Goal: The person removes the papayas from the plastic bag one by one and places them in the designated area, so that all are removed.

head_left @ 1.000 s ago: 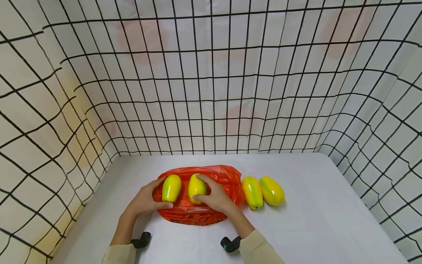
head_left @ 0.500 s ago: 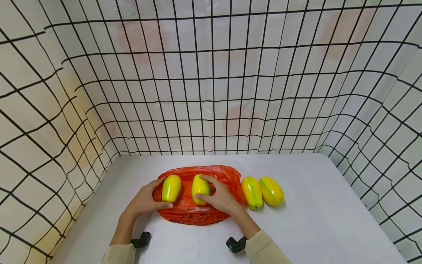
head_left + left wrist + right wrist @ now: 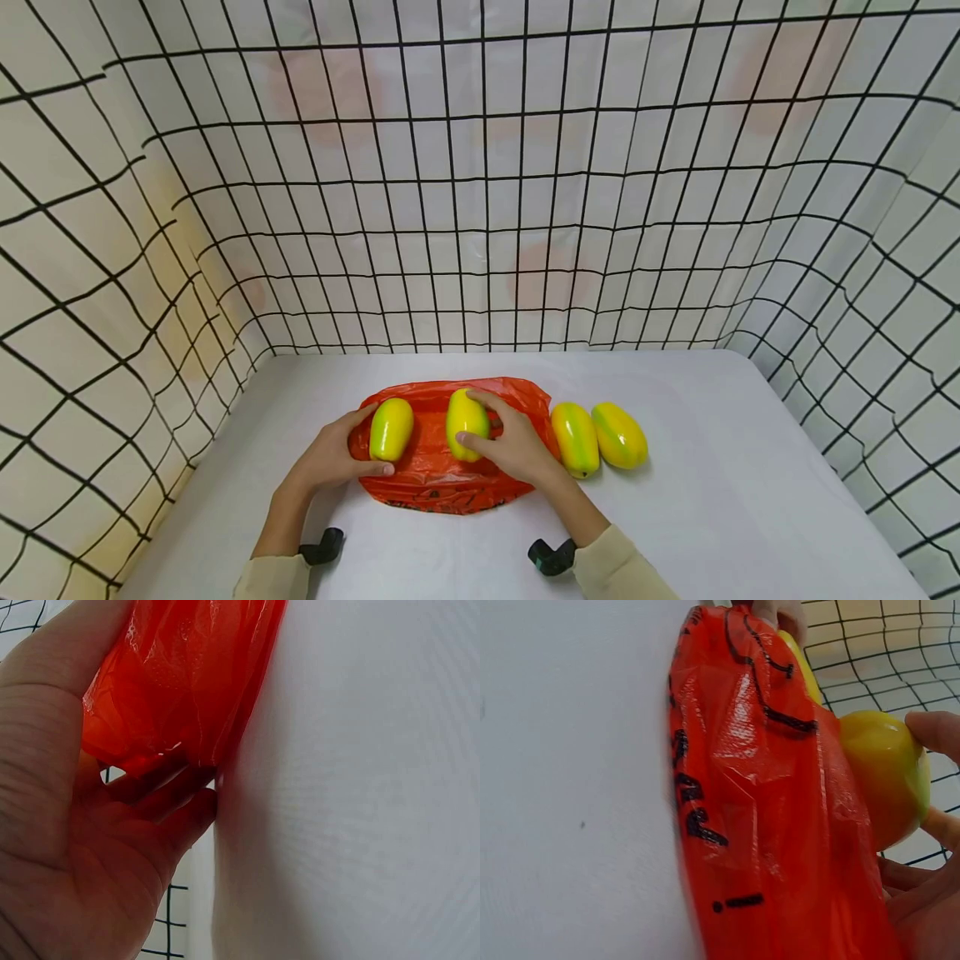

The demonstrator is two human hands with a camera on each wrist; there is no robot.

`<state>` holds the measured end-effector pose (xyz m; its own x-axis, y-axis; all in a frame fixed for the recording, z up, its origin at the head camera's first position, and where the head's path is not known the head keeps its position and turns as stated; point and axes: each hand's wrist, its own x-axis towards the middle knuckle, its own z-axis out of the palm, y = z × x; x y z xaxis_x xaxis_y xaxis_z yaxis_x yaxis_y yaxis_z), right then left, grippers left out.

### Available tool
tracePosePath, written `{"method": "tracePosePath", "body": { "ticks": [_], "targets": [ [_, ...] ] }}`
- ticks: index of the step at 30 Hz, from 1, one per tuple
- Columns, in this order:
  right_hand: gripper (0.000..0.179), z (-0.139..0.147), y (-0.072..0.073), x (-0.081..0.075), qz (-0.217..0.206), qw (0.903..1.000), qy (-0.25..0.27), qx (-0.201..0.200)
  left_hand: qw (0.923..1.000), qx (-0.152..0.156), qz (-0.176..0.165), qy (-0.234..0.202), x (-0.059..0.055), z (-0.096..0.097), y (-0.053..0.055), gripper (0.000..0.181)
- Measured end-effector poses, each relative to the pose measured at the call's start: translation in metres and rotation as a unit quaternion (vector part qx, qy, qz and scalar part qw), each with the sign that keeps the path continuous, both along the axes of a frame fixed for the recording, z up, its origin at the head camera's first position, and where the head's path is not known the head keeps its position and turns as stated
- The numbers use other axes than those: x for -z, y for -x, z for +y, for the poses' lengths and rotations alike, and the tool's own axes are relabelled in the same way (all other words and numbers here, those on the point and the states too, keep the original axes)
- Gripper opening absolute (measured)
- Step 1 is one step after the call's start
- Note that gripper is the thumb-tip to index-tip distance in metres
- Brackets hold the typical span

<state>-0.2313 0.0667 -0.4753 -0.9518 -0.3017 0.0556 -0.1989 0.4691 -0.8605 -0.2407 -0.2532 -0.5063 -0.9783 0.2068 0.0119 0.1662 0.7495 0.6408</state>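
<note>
A crinkled red plastic bag [image 3: 442, 487] with black markings lies on the table. Toward its left end is a glossy yellow oblong fruit [image 3: 392, 429]. My left hand [image 3: 332, 452] grips that end of the bag, its thumb in front and fingers curled at the far side; the left wrist view shows the red film between thumb and fingers. In my right hand [image 3: 512, 442] is a second fruit, yellow-green [image 3: 465, 425], pinched between thumb and fingers over the bag's right half. The right wrist view has this fruit [image 3: 881, 780] behind the bag's raised edge.
Right of the bag two more yellow fruits, one streaked green [image 3: 575, 439] and one beside it [image 3: 619, 435], lie side by side on the white table [image 3: 720, 500]. Black mesh [image 3: 487, 225] over white sheeting encloses the back and sides. A dark camera mount sits at each wrist.
My right hand has moved right with the fruit in its fingers, away from the left fruit, rising slightly in the view at the end. My left hand stays in place.
</note>
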Motion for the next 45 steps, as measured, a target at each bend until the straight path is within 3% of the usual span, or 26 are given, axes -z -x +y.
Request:
{"method": "tracePosePath", "body": {
  "ticks": [23, 45],
  "targets": [
    [0.063, 0.028, 0.000, -0.016, 0.015, 0.9990, 0.007, 0.041, 1.0000, 0.008, 0.004, -0.003, -0.001, 0.000, 0.000, 0.108],
    [0.056, 0.067, -0.004, -0.026, 0.017, 0.9980, 0.039, 0.047, 1.0000, 0.008, -0.004, 0.003, -0.001, 0.000, -0.001, 0.110]
  ]
}}
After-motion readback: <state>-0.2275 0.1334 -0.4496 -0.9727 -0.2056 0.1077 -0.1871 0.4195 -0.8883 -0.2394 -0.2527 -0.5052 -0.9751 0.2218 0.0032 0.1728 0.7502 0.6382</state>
